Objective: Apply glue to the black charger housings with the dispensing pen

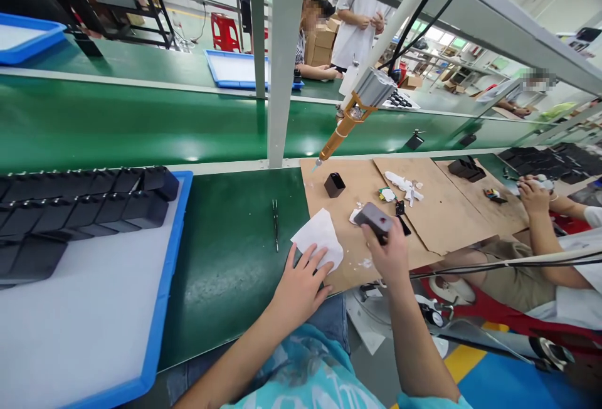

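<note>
My left hand (300, 282) lies flat with its fingers spread, the tips on a white sheet of paper or cloth (322, 233). In my right hand (392, 253) is a dark rectangular case (375, 217), gripped at its near end and tilted, with a small reddish mark on its upper face. Beneath and beside it are a white scrap and small black parts (399, 207). A black open-topped box (334, 185) stands on the cardboard (324, 177). Tweezers (275, 226) lie on the green table (226, 258), left of the sheet.
An orange dispenser with a needle tip (339, 133) hangs over the cardboard. At left, a blue-rimmed tray (164, 290) holds rows of black housings (117, 208). White scraps (404, 186) and a small circuit part (387, 194) lie farther right. Another person's hands (535, 194) work at the right.
</note>
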The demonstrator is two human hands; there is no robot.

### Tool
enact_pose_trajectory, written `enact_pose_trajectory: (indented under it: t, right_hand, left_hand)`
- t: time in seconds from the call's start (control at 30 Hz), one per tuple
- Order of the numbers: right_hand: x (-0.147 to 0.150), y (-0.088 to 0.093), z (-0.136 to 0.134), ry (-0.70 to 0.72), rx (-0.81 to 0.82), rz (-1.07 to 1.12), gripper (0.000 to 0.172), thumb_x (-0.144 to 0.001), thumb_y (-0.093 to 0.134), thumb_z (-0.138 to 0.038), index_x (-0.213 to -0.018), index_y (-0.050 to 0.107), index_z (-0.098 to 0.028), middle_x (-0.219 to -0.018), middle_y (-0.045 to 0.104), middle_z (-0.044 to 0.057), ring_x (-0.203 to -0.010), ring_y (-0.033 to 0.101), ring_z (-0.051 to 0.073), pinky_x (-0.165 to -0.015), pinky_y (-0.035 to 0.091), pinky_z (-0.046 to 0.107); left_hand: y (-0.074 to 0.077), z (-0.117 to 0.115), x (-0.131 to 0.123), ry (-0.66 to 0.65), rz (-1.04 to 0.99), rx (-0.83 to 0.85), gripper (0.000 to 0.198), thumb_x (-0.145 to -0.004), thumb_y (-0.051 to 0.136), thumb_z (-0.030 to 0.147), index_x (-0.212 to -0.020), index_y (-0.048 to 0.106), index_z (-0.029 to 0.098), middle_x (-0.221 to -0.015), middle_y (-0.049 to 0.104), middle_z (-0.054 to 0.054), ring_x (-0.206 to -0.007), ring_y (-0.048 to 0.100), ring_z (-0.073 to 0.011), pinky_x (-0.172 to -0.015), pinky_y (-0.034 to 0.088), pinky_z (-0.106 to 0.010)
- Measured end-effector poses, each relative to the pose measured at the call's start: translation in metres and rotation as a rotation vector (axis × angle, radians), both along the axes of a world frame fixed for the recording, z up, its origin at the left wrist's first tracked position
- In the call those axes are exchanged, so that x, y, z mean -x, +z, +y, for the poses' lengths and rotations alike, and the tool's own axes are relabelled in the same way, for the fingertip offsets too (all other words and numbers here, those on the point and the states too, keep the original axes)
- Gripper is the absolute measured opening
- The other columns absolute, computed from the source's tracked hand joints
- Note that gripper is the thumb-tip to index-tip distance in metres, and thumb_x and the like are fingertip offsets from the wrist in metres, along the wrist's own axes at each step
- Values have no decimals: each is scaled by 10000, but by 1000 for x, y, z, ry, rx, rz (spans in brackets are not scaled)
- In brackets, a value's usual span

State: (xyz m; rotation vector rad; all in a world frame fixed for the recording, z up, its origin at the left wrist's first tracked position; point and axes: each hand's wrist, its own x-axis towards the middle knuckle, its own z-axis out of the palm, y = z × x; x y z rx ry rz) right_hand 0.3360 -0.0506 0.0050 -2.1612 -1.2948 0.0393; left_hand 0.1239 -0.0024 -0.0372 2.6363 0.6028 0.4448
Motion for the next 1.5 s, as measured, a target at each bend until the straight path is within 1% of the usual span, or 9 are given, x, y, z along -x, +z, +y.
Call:
enact_pose_trajectory:
  t: [0.13,0.27,0.47,0.63,0.77,1.03,1.17,1.3,1.5]
  right_hand:
    - [-1,0,4,26,34,59,359,-778,618,-571,-853,590,-220,-888,611,73,-786,594,239,-679,478,362]
    - [-1,-1,10,-13,-3,119,370,-827,548,-572,-912,591,-215,-906,622,76,-814,596,235,-733,480,373]
    - [0,12,10,-78,-67,267,395,-728,656,-584,-852,590,-215,-841,629,61,-808,596,235,-709,471,357]
    - [-1,17,6,-151,-112,549,435,-735,649,-628,-806,525,-217,-543,526,-42,-461,474,131,-456,360,265]
    - [-1,14,6,-166,-192,802,483,-742,592,-698,-794,493,-228,-431,431,-83,-387,386,100,-386,271,226]
    - [4,20,8,16,-209,1196,596,-778,421,-765,-824,608,-202,-639,532,-19,-366,267,55,-319,204,218]
    - [6,19,6,33,-177,1163,615,-801,363,-763,-842,613,-203,-666,509,-23,-372,232,56,-320,192,222]
    - [7,11,-6,-53,-188,935,591,-854,289,-729,-810,568,-210,-607,480,-23,-400,323,94,-368,267,251]
    - [9,-1,-26,-60,-135,482,377,-712,696,-576,-777,568,-227,-704,546,14,-670,519,194,-633,430,331]
  left_hand:
    - [0,-1,0,6,-7,6,344,-952,523,390,-1273,555,267,-1458,506,-54,-1376,403,-318,-1138,223,-655]
    - [0,-1,0,6,-21,10,341,-952,519,410,-1264,560,276,-1448,517,-49,-1376,408,-308,-1144,226,-641]
    - [-3,1,0,14,-30,-9,347,-956,503,433,-1264,558,284,-1449,516,-43,-1367,421,-303,-1144,233,-631]
    - [-2,0,0,22,-35,-11,349,-945,525,433,-1259,562,284,-1441,525,-41,-1366,422,-299,-1157,218,-614]
    - [-1,0,0,22,-40,-15,351,-941,532,436,-1257,565,286,-1437,528,-37,-1359,431,-293,-1166,207,-602]
    - [-2,0,1,19,-41,-31,350,-933,557,383,-1264,571,272,-1438,528,-52,-1357,433,-304,-1163,207,-607]
    - [-2,0,1,19,-41,-20,350,-934,556,390,-1263,571,273,-1442,525,-49,-1357,433,-306,-1160,207,-613]
    - [-2,1,1,11,-27,-22,348,-943,541,378,-1271,565,267,-1445,520,-52,-1361,426,-307,-1158,208,-617]
    - [-2,0,0,20,-32,-13,342,-951,520,410,-1262,563,274,-1443,521,-50,-1356,430,-305,-1156,202,-618]
